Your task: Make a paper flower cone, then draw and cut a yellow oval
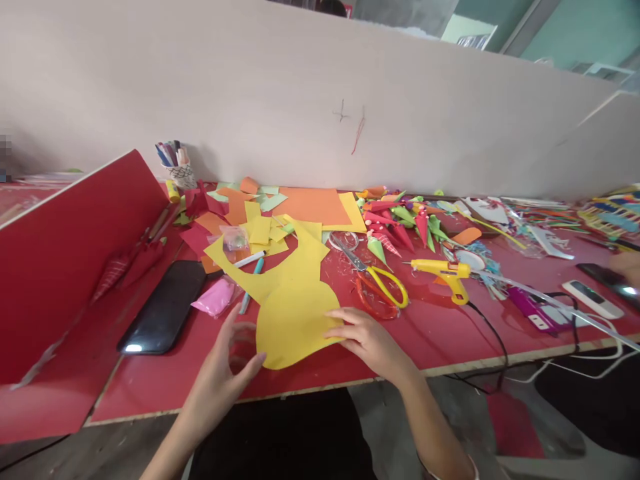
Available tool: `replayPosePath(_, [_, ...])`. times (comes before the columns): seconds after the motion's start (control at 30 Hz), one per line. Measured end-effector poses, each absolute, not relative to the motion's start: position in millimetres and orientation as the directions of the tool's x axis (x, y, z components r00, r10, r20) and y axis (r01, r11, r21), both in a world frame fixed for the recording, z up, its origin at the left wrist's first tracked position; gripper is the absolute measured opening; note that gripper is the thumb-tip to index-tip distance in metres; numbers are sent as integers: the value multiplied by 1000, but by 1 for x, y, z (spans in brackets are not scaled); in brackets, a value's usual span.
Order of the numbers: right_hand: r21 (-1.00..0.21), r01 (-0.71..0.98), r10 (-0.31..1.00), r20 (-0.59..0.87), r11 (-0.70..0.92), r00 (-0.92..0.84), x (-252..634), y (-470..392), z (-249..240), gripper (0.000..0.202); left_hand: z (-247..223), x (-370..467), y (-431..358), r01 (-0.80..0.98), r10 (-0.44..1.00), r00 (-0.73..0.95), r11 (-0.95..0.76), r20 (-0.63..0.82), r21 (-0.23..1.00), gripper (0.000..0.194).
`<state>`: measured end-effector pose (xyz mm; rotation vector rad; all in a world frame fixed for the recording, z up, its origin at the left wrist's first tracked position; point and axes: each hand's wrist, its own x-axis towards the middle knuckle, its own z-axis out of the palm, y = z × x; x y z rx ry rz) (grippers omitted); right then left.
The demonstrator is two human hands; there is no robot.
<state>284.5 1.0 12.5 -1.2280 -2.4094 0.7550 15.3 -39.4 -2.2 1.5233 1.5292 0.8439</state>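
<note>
A yellow paper piece with a rounded lower edge lies near the table's front, over a larger cut yellow sheet. My left hand is at its left edge, thumb and fingers apart in a curve, the thumb tip by the paper. On the right side, my right hand rests its spread fingertips on the paper. Scissors with yellow handles and a red-handled pair lie right of the sheet. A blue pen and a pink packet are to the left.
A black phone and a red upright panel stand left. Paper scraps and small colored cones lie behind. To the right are a yellow glue gun, its cable, a purple power strip and another person's hand.
</note>
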Motion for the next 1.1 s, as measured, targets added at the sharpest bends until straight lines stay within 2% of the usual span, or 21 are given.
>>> replayPosePath(0.07, [-640, 614, 805, 11, 461, -593, 291, 1, 13, 24, 0, 16, -45, 637, 982, 185, -155, 45, 755, 74])
replayPosePath(0.1, [-668, 592, 795, -1, 451, -607, 293, 0, 14, 23, 2, 18, -47, 681, 955, 290, -245, 52, 690, 77])
replayPosePath(0.17, [-722, 552, 783, -24, 416, -621, 295, -1, 16, 21, 5, 24, -48, 693, 888, 460, -361, 3, 624, 79])
replayPosePath(0.23, [-757, 544, 803, -44, 361, -594, 293, -2, 17, 21, 5, 32, -46, 693, 860, 510, -387, -34, 608, 66])
replayPosePath(0.3, [-765, 570, 852, -53, 300, -521, 287, -3, 17, 21, 3, 39, -40, 723, 886, 462, -351, -39, 595, 43])
replayPosePath(0.37, [-747, 614, 897, -54, 254, -438, 280, -2, 15, 20, 0, 44, -34, 773, 932, 360, -273, -42, 573, 33])
replayPosePath(0.43, [-692, 685, 928, -55, 230, -367, 273, 0, 11, 23, -2, 45, -29, 813, 964, 258, -178, -69, 555, 35])
replayPosePath(0.53, [-544, 810, 959, -38, 216, -281, 266, 5, 3, 29, -2, 46, -24, 857, 978, 155, -61, -142, 512, 33])
replayPosePath(0.6, [-460, 863, 971, -4, 210, -239, 262, 7, -3, 29, 0, 47, -22, 895, 978, 106, -16, -178, 445, 31])
replayPosePath(0.73, [-364, 915, 984, 43, 177, -173, 255, 8, -10, 28, 4, 52, -17, 964, 979, 30, 25, -203, 263, 32])
replayPosePath(0.83, [-308, 940, 989, 54, 149, -139, 252, 10, -12, 29, 3, 54, -14, 982, 983, -21, 55, -183, 183, 34])
replayPosePath(1.1, [-203, 968, 975, 195, 148, -108, 245, 13, -18, 32, -9, 56, -17, 993, 999, -24, 27, -35, 116, 28])
